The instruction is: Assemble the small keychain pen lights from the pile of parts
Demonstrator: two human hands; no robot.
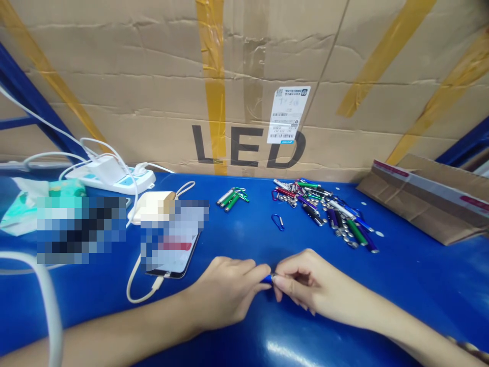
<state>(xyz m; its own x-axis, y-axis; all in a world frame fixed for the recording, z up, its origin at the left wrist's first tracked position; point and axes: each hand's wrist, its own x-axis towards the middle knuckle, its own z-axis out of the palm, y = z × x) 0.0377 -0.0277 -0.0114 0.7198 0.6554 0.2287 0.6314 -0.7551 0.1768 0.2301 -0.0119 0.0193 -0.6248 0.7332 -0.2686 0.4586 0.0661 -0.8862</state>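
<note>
My left hand (237, 285) is closed around a small blue flashlight (267, 279), most of which is hidden in the fingers. At its exposed end, my right hand (301, 280) pinches a small part between thumb and fingertips; the fingers cover its shape. Beyond the hands lies a loose blue carabiner clip (277, 222). Farther back to the right is a pile of small flashlights (317, 204) in blue, green, purple, red, black and silver, mixed with small silvery pieces. Several green and silver flashlights (231, 199) with green clips lie together left of the pile.
A phone (183, 255) on a charging cable lies left of my hands, with a cream-coloured charger (151, 206) behind it. A white power strip (118, 181) and a tissue pack (19, 209) are at far left. An open cardboard box (424, 199) stands right; a large carton (164, 92) walls the back.
</note>
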